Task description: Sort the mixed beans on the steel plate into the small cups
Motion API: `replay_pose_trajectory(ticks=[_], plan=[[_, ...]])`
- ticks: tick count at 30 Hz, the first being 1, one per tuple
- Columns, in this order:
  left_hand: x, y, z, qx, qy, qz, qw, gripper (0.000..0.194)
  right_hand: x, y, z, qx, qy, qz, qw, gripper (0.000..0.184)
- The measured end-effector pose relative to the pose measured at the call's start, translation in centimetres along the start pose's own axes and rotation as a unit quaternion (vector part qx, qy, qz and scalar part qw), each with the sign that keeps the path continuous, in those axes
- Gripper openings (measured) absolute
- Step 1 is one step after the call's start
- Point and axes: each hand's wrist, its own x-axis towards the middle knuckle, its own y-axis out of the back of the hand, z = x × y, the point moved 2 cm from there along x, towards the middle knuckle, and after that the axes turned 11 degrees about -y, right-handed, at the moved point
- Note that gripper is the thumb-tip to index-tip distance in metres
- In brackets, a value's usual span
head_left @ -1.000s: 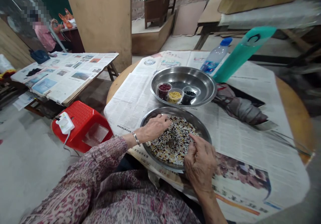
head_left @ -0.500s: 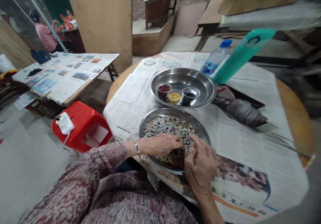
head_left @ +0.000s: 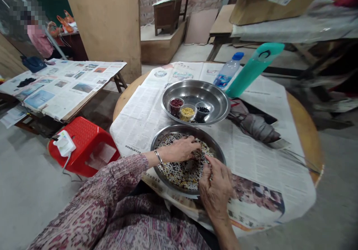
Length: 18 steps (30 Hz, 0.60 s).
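Note:
A steel plate (head_left: 156, 141) of mixed beans (head_left: 179, 171) lies on newspaper at the near edge of a round table. My left hand (head_left: 180, 150) rests palm down in the beans, fingertips drawn together as if pinching; what they hold is hidden. My right hand (head_left: 216, 188) sits at the plate's near right rim, fingers curled with the tips among the beans. Behind it a steel bowl (head_left: 218, 102) holds three small cups: red beans (head_left: 176, 102), yellow beans (head_left: 187, 112) and black beans (head_left: 203, 109).
A water bottle (head_left: 228, 72) and a teal flask (head_left: 253, 69) stand behind the bowl. A folded grey umbrella (head_left: 256, 125) lies to the right. A red stool (head_left: 84, 138) with a charger stands on the floor left. A person sits beyond a newspaper-covered table (head_left: 56, 89).
My left hand slid from the plate's far left toward its middle, then slightly back up. My right hand stayed at the near rim. The view shifted a little to the right.

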Motion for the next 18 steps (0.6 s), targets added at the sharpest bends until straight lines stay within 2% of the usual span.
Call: replay_pose_trajectory(ticks=[3,8,12,15,18], plan=[[-0.3,-0.2,0.3,-0.039,-0.022,-0.024,0.999,0.023,-0.1,0.1,0.0,-0.005,0.002,0.0,1.0,0.033],[-4.4,0.4,1.9,-0.049,-0.052,-0.047,0.996,0.014,-0.2,0.2,0.0,-0.008,-0.015,0.011,1.0,0.034],[-6.5,0.2,3.5,-0.046,-0.16,-0.061,0.984,0.013,-0.2,0.1,0.1,-0.01,-0.019,0.012,1.0,0.034],[-5.7,-0.8,4.2,0.007,-0.215,-0.059,0.975,0.023,-0.2,0.1,0.2,-0.007,-0.019,0.011,1.0,0.034],[-3.5,-1.5,3.9,0.085,-0.198,-0.029,0.976,0.022,-0.2,0.1,0.2,-0.005,-0.015,0.012,1.0,0.034]])
